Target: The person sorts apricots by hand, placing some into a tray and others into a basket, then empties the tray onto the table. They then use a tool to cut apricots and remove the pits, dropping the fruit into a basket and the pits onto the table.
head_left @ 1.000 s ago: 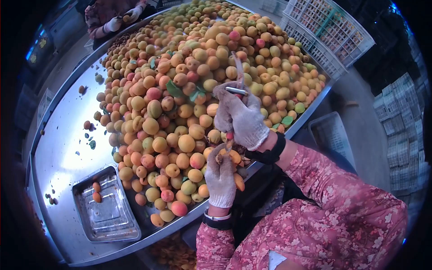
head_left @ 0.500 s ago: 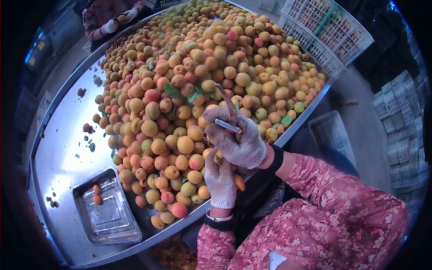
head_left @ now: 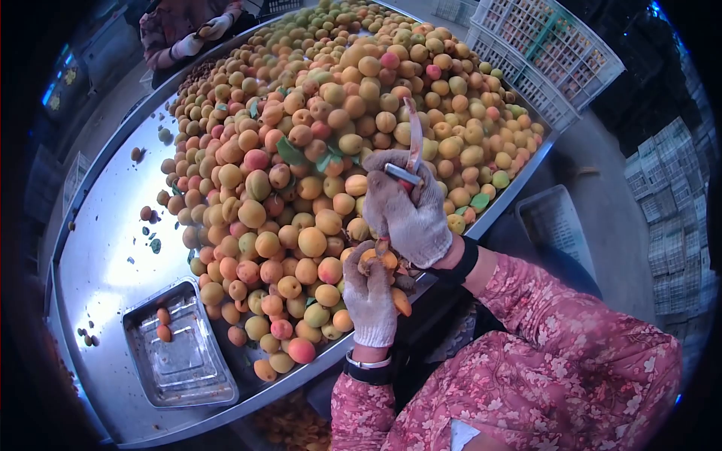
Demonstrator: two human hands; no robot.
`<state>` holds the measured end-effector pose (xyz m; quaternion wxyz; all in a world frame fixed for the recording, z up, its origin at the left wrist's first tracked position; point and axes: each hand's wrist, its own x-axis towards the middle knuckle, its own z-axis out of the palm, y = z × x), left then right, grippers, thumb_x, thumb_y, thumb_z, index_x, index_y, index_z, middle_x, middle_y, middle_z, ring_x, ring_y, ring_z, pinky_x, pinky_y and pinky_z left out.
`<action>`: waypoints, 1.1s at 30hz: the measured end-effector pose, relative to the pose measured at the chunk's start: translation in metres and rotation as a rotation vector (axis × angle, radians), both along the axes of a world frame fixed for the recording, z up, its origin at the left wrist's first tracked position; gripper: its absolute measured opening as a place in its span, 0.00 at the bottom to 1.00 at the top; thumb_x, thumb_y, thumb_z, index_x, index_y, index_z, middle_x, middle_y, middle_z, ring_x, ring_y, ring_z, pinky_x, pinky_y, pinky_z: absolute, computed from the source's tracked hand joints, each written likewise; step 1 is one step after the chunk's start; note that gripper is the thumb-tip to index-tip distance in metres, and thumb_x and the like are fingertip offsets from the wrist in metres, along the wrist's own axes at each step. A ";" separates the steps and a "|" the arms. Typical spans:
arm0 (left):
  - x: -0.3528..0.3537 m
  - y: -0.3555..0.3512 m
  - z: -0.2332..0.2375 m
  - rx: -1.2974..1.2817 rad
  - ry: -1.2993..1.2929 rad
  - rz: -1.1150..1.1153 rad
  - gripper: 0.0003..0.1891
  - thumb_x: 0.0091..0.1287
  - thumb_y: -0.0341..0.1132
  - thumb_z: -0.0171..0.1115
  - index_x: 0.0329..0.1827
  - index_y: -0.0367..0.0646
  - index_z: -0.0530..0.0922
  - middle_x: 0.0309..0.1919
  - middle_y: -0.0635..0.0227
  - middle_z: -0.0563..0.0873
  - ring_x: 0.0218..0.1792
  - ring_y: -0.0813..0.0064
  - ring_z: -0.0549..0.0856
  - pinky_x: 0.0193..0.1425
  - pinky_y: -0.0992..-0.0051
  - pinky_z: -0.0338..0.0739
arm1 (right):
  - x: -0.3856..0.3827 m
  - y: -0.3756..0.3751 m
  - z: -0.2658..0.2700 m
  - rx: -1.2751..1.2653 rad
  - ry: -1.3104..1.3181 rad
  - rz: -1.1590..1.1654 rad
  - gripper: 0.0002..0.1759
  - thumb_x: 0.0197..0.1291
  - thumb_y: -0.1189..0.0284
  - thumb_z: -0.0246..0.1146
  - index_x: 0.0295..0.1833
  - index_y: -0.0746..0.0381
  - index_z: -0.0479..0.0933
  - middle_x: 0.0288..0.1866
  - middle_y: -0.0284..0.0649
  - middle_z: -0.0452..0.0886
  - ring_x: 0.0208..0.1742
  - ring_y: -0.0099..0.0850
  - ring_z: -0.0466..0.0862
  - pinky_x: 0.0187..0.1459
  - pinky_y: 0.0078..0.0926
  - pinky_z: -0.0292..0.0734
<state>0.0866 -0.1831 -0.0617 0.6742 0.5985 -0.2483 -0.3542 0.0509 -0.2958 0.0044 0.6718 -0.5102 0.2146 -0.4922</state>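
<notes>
My right hand (head_left: 412,218), in a stained white knit glove, is closed round a knife (head_left: 416,135) with a curved blade pointing away from me. A shiny metal piece crosses the knife near my thumb. Just below and to the left, my gloved left hand (head_left: 370,304) grips an apricot (head_left: 386,260) that looks cut open. An orange apricot piece (head_left: 401,301) shows beside the left palm; what supports it is hidden. Both hands are over the near edge of a large heap of apricots (head_left: 312,242).
The heap lies on a metal table (head_left: 98,255) with a raised rim. A metal tray (head_left: 180,364) with a few small fruits stands at the left. White crates (head_left: 541,56) of fruit stand beyond the right edge. Across the table, another person's gloved hands (head_left: 188,45) hold something small.
My right hand has moved up and slightly right, away from the left hand, uncovering the apricot. The blade now points more upright. My left hand has barely moved.
</notes>
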 end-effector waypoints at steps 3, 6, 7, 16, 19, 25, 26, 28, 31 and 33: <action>0.001 0.001 0.006 0.036 0.140 -0.044 0.17 0.72 0.31 0.54 0.61 0.36 0.71 0.52 0.64 0.79 0.52 0.75 0.79 0.55 0.75 0.75 | -0.004 0.006 -0.005 -0.090 0.048 0.097 0.12 0.67 0.75 0.62 0.55 0.60 0.73 0.37 0.29 0.78 0.33 0.13 0.78 0.33 0.12 0.74; -0.002 -0.001 -0.004 0.013 0.064 0.049 0.16 0.73 0.34 0.55 0.58 0.36 0.72 0.38 0.64 0.83 0.35 0.76 0.82 0.40 0.76 0.78 | -0.003 0.011 -0.010 -0.704 0.301 -0.119 0.14 0.67 0.76 0.61 0.56 0.64 0.72 0.43 0.31 0.80 0.39 0.17 0.80 0.41 0.19 0.78; -0.001 0.000 -0.003 0.016 0.065 0.052 0.16 0.73 0.34 0.55 0.58 0.36 0.72 0.38 0.64 0.83 0.35 0.76 0.82 0.40 0.76 0.78 | -0.002 0.012 -0.012 -0.702 0.300 -0.116 0.14 0.67 0.76 0.61 0.56 0.64 0.72 0.43 0.31 0.80 0.39 0.17 0.80 0.41 0.19 0.78; 0.000 0.004 0.004 0.060 0.104 -0.101 0.18 0.73 0.32 0.53 0.63 0.36 0.70 0.45 0.66 0.81 0.45 0.78 0.80 0.47 0.80 0.76 | 0.012 -0.011 -0.016 0.469 -0.063 -0.012 0.04 0.70 0.70 0.58 0.45 0.58 0.75 0.21 0.26 0.68 0.16 0.18 0.66 0.17 0.20 0.61; 0.006 -0.001 -0.015 -0.044 0.135 -0.073 0.19 0.76 0.42 0.51 0.62 0.37 0.71 0.41 0.66 0.82 0.39 0.75 0.83 0.41 0.79 0.78 | 0.009 -0.023 -0.019 0.630 -0.151 0.005 0.06 0.70 0.68 0.58 0.44 0.60 0.75 0.17 0.26 0.61 0.13 0.20 0.60 0.17 0.23 0.57; 0.013 0.000 -0.006 -0.167 0.819 -0.218 0.29 0.78 0.57 0.38 0.64 0.42 0.70 0.44 0.62 0.82 0.36 0.68 0.86 0.31 0.74 0.83 | -0.014 -0.029 0.005 0.187 0.250 -0.071 0.05 0.68 0.70 0.60 0.43 0.61 0.76 0.18 0.28 0.69 0.13 0.19 0.64 0.16 0.24 0.60; 0.013 0.000 -0.005 -0.200 0.877 -0.210 0.29 0.77 0.58 0.37 0.65 0.44 0.68 0.41 0.63 0.81 0.36 0.67 0.86 0.28 0.74 0.82 | -0.025 -0.031 0.011 0.094 0.443 0.055 0.09 0.64 0.69 0.65 0.45 0.62 0.77 0.25 0.30 0.77 0.20 0.20 0.74 0.23 0.25 0.71; 0.014 -0.002 -0.004 -0.164 0.870 -0.175 0.28 0.77 0.57 0.39 0.65 0.43 0.69 0.43 0.63 0.82 0.37 0.67 0.86 0.30 0.73 0.83 | -0.032 -0.032 -0.002 -0.209 0.637 0.100 0.14 0.62 0.67 0.67 0.48 0.63 0.77 0.29 0.32 0.79 0.26 0.21 0.78 0.30 0.24 0.75; 0.015 -0.001 -0.014 -0.178 0.906 -0.127 0.25 0.77 0.53 0.43 0.64 0.42 0.70 0.45 0.62 0.82 0.39 0.66 0.86 0.35 0.72 0.84 | -0.036 -0.018 0.018 -0.412 1.105 0.383 0.31 0.50 0.62 0.75 0.56 0.67 0.75 0.43 0.41 0.84 0.46 0.28 0.84 0.49 0.25 0.78; 0.013 -0.001 -0.018 -0.230 0.949 -0.121 0.24 0.77 0.51 0.45 0.63 0.41 0.70 0.47 0.62 0.82 0.40 0.66 0.86 0.37 0.71 0.85 | -0.036 -0.012 0.016 -0.594 1.154 0.457 0.35 0.47 0.61 0.76 0.58 0.67 0.74 0.46 0.47 0.84 0.49 0.36 0.85 0.51 0.29 0.79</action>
